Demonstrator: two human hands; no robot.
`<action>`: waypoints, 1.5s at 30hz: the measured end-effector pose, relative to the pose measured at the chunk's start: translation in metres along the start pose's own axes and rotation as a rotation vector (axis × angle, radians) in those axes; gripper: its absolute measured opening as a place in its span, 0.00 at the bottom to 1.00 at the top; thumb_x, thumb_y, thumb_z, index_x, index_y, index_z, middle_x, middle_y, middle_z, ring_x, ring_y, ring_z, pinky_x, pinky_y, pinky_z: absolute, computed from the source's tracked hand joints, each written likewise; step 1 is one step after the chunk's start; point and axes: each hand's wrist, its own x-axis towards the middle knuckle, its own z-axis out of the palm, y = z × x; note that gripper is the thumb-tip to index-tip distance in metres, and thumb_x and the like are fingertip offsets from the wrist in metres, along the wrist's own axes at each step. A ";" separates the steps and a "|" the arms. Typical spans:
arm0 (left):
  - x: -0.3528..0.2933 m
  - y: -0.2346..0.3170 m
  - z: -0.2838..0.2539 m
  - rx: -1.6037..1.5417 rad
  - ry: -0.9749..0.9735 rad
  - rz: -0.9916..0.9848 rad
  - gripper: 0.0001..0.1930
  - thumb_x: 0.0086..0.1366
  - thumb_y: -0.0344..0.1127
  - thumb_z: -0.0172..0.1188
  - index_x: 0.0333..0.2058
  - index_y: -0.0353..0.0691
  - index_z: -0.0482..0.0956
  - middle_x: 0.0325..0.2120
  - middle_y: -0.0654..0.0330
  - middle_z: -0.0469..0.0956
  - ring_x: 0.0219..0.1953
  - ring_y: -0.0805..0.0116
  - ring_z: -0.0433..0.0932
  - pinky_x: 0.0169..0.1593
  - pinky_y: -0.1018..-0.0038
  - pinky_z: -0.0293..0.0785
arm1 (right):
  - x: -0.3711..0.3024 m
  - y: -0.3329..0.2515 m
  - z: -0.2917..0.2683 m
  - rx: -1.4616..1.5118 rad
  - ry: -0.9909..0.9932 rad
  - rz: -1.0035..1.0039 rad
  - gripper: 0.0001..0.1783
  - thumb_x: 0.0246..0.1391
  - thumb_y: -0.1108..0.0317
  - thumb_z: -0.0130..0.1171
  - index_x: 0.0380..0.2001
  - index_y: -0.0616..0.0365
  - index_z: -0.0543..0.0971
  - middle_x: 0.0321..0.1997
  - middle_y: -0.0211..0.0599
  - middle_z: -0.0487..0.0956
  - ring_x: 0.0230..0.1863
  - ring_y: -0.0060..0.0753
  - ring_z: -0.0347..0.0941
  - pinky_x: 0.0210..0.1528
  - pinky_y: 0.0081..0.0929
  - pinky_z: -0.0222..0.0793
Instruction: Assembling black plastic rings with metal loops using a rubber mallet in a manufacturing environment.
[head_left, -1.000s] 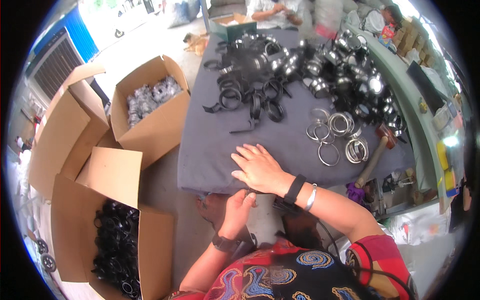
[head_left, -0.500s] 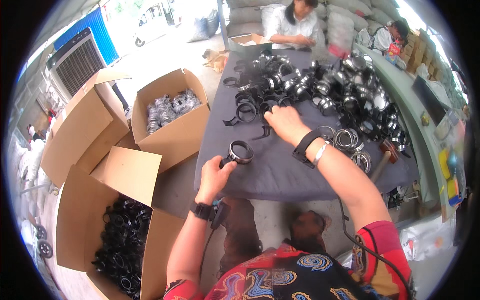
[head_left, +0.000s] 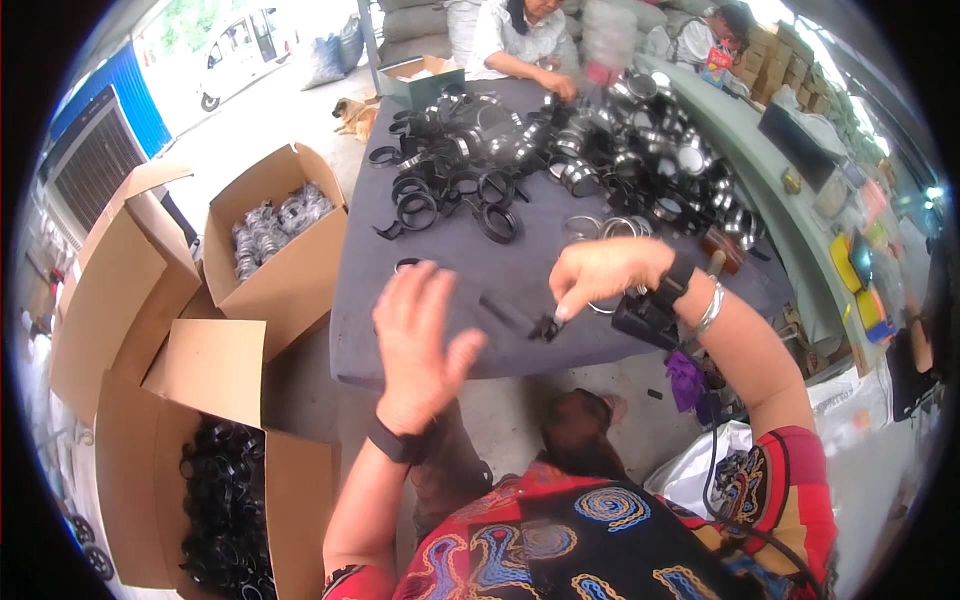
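My left hand (head_left: 418, 335) is raised over the near left of the table, fingers stretched and thumb apart, gripping nothing. Just past its fingertips the rim of a ring (head_left: 408, 263) shows, mostly hidden by the hand. Over the near middle of the table, my right hand (head_left: 612, 270) pinches a small black strip-like piece (head_left: 543, 327) between thumb and fingers; motion blurs it. Several black rings with tabs (head_left: 497, 222) lie beyond both hands. Close behind my right hand are bare silver rings (head_left: 622, 230), partly covered by it.
A large pile of black and silver rings (head_left: 640, 150) covers the table's far side. Left stand open cartons, one with wrapped rings (head_left: 285, 222), one with black rings (head_left: 225, 510). A wooden-handled hammer (head_left: 722, 250) lies at the right. A co-worker's hand (head_left: 557, 85) reaches the pile's far edge.
My left hand has let go of the black and silver ring and opened. My right hand has drawn back from the pile toward me with the black strip-like piece. The view has shifted right.
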 end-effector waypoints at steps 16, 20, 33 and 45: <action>-0.107 0.009 0.046 -0.846 -0.199 -0.866 0.18 0.66 0.39 0.59 0.20 0.38 0.67 0.16 0.74 0.61 0.22 0.84 0.56 0.23 0.80 0.55 | 0.001 0.058 0.112 -0.370 0.902 0.698 0.36 0.43 0.42 0.66 0.37 0.70 0.77 0.40 0.51 0.77 0.45 0.49 0.74 0.49 0.38 0.71; -0.115 0.006 0.051 -0.965 -0.127 -0.975 0.17 0.67 0.39 0.56 0.20 0.39 0.68 0.16 0.71 0.66 0.23 0.82 0.61 0.27 0.79 0.59 | -0.006 0.048 0.109 -0.317 0.872 0.702 0.35 0.40 0.48 0.68 0.41 0.70 0.75 0.42 0.50 0.76 0.48 0.49 0.71 0.51 0.37 0.70; -0.130 -0.005 0.060 -1.084 -0.171 -1.009 0.11 0.67 0.35 0.52 0.26 0.37 0.75 0.23 0.66 0.76 0.30 0.78 0.69 0.40 0.77 0.65 | -0.042 -0.006 0.113 -0.731 1.125 -0.295 0.51 0.28 0.74 0.69 0.62 0.62 0.60 0.55 0.43 0.71 0.55 0.46 0.65 0.54 0.39 0.67; -0.122 -0.006 0.053 -1.116 -0.253 -1.034 0.12 0.67 0.35 0.52 0.26 0.37 0.75 0.24 0.65 0.75 0.30 0.78 0.69 0.40 0.78 0.63 | -0.043 -0.030 0.108 0.128 1.031 -0.477 0.61 0.31 0.78 0.71 0.69 0.58 0.48 0.61 0.46 0.69 0.59 0.45 0.64 0.53 0.37 0.70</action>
